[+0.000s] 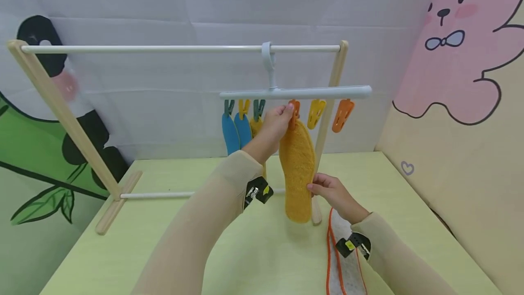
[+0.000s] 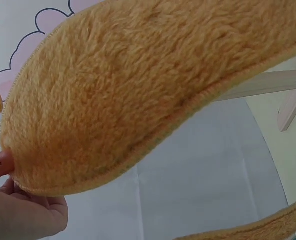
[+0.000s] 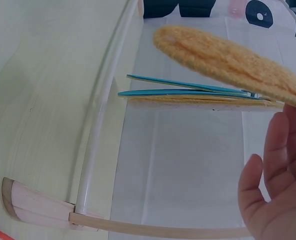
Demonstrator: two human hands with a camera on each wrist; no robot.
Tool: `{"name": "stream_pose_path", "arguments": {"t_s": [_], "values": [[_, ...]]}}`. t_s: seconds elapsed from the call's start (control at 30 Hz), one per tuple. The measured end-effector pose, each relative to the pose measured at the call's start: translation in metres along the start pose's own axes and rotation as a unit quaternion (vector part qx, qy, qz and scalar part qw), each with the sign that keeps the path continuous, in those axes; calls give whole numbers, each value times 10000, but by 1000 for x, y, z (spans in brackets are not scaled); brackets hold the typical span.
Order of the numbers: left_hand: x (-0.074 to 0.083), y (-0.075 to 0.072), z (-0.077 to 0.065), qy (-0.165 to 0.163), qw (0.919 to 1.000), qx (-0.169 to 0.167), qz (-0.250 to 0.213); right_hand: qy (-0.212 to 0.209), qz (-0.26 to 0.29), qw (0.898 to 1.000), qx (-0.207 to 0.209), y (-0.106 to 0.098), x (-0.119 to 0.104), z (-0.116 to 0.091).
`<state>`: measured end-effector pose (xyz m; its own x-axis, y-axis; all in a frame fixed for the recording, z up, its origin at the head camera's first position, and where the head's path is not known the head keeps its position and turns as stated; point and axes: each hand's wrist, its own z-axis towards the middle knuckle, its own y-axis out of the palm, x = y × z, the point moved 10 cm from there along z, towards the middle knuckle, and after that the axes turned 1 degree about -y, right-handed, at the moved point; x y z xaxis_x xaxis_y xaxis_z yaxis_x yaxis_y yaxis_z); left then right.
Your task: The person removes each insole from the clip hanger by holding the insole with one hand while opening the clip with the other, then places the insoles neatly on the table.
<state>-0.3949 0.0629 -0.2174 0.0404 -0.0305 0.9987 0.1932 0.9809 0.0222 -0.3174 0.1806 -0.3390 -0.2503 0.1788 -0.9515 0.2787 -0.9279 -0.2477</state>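
Clips [image 1: 316, 114]: six; left grip [image 1: 273, 126] pinches one, right grip [image 1: 337, 196] apart, touching one yellow insole [image 1: 298, 172].

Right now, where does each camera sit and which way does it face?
Head: on the head, facing forward and down at a pale bar-shaped hanger; left hand, right hand, beige sleeves.
Left wrist: on it, facing a fuzzy mustard-yellow insole; left hand lower left.
Right wrist: on it, facing that insole obliquely; part of right hand lower right.
Head and left wrist views share the insole and left hand.
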Motion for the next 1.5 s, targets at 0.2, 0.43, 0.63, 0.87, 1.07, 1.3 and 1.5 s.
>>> {"name": "stream_pose_path", "arguments": {"t_s": [0.2, 0.43, 0.63, 0.87, 1.07, 1.3, 1.5], "values": [[1, -3, 0, 38, 9998, 174, -78, 9, 26, 10000, -2, 1, -1, 0], [0, -11, -1, -12, 9991, 415, 26, -69, 55, 10000, 3, 2, -3, 0], [0, -15, -2, -94, 9987, 500, -65, -51, 43, 10000, -53, 3, -1, 2], [4, -18, 0, 28, 9986, 525, -1, -72, 42, 9999, -68, 5, -1, 4], [5, -21, 1, 66, 9983, 579, 81, -157, 99, 9998, -102, 7, -1, 3], [5, -20, 1, 101, 9980, 603, 178, -275, 73, 9996, 49, 8, -4, -1], [8, -19, 0, 151, 9983, 564, 71, -366, -128, 9988, 305, 6, -5, -1]]}}
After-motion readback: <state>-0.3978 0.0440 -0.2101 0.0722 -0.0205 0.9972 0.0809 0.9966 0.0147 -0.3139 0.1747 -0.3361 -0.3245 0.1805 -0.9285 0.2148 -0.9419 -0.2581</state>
